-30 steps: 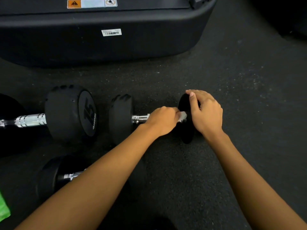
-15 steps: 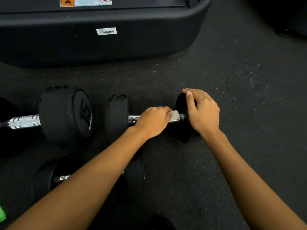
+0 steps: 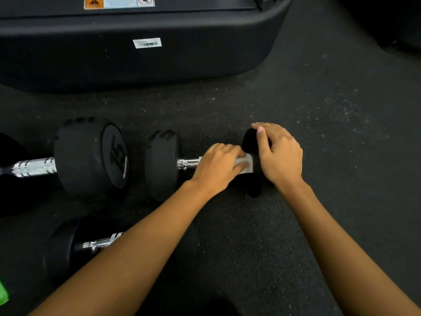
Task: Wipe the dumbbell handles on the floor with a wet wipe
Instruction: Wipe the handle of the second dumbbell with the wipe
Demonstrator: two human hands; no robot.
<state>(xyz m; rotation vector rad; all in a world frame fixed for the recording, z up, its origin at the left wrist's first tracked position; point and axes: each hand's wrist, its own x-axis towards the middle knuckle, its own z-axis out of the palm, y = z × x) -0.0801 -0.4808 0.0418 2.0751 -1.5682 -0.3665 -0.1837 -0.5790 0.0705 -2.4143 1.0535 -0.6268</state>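
Only the head view here. Left hand (image 3: 218,165) is curled down over the handle (image 3: 189,163) of the middle dumbbell (image 3: 161,165), gripping the white wipe (image 3: 245,164) round the bar. The wipe pokes out past the fingertips on the 3 o'clock side, right up against the inner face of the right-hand head. Right hand (image 3: 280,156) is cupped over the top of that same head, fingers bent round its far edge and thumb side toward the wipe, so it's gripping the weight. The two hands are just beside each other, nearly touching.

The dumbbell itself lies on the floor (image 3: 319,133) about dead centre, bar running 9 to 3 o'clock, with a short bit of bare chrome showing between the left head and the left hand.

Compared with half a second ago, not much has changed: the left hand is still at the right end of the bar, a little more wipe shows now, and the right hand hasn't left the head.

Around it: a 15 dumbbell (image 3: 91,156) at 9 o'clock, close beside the middle one; a third dumbbell (image 3: 68,247) at 8 o'clock, partly behind the left forearm; a black machine base (image 3: 136,53) across 11 to 12 o'clock; a green scrap (image 3: 3,290) at the edge near 8 o'clock, can't tell what it is.
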